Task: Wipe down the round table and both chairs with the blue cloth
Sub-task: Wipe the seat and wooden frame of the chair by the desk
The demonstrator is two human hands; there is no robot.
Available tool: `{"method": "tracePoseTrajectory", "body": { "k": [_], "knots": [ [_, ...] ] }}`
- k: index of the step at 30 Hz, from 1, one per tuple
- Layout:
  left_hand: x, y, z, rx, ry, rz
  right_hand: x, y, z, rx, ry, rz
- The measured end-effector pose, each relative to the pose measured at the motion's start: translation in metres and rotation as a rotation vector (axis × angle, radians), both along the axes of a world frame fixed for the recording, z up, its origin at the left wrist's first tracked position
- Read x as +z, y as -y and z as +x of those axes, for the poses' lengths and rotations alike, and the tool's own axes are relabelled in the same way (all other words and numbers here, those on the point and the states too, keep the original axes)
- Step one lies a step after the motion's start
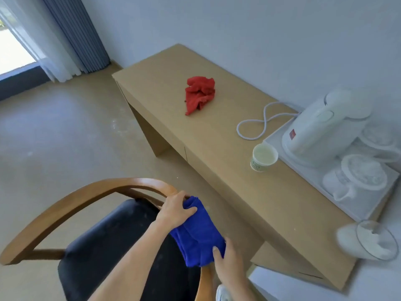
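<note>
with my left hand and right hand both closed on the blue cloth, i should keep it pressed flat on the chair's wooden armrest and wipe along the curve.

blue cloth: fuzzy terry; chair frame: glossy wood; seat: perhaps leather

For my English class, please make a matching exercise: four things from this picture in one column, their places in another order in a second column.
1. blue cloth
2. red cloth
3. paper cup
4. kettle

a. on the white tray
b. alone near the desk's far end
c. on the chair's armrest, in both hands
d. on the desk beside the tray

Pairs: 1-c, 2-b, 3-d, 4-a
</note>
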State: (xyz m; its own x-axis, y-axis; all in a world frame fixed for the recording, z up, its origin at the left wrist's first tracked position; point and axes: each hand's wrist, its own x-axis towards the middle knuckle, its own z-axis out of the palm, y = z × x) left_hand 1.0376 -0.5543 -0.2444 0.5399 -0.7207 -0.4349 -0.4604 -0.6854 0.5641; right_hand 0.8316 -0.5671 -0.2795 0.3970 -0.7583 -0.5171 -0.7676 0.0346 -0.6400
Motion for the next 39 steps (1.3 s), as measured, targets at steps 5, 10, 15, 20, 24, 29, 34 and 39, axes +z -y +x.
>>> {"method": "tracePoseTrajectory", "body": {
  "k": [5, 10, 15, 20, 24, 29, 34, 39],
  "knots": [
    [-0.017, 0.014, -0.008, -0.078, 0.187, -0.052, -0.022, -0.019, 0.019, 0.307, 0.076, -0.467],
    [-0.018, 0.006, 0.021, -0.072, 0.274, -0.073, -0.036, -0.001, 0.047, 0.271, 0.174, -0.422],
    [-0.039, 0.013, 0.070, 0.170, 0.374, 0.070, -0.051, 0.023, 0.049, 0.147, 0.369, -0.186],
    [-0.063, 0.022, 0.058, 0.298, 0.325, 0.092, -0.067, 0.017, 0.052, 0.153, 0.438, -0.163],
    [-0.069, 0.023, 0.053, 0.322, 0.368, 0.032, -0.069, 0.028, 0.073, 0.133, 0.412, -0.205],
    [-0.078, 0.017, 0.057, 0.199, 0.434, 0.129, -0.047, 0.080, 0.142, 0.315, 0.398, -0.007],
    [-0.074, 0.022, 0.055, 0.267, 0.392, 0.111, -0.058, 0.056, 0.091, 0.173, 0.523, 0.049],
    [-0.075, 0.022, 0.052, 0.304, 0.378, 0.037, -0.075, 0.013, 0.034, 0.001, 0.529, 0.193]
  ]
}}
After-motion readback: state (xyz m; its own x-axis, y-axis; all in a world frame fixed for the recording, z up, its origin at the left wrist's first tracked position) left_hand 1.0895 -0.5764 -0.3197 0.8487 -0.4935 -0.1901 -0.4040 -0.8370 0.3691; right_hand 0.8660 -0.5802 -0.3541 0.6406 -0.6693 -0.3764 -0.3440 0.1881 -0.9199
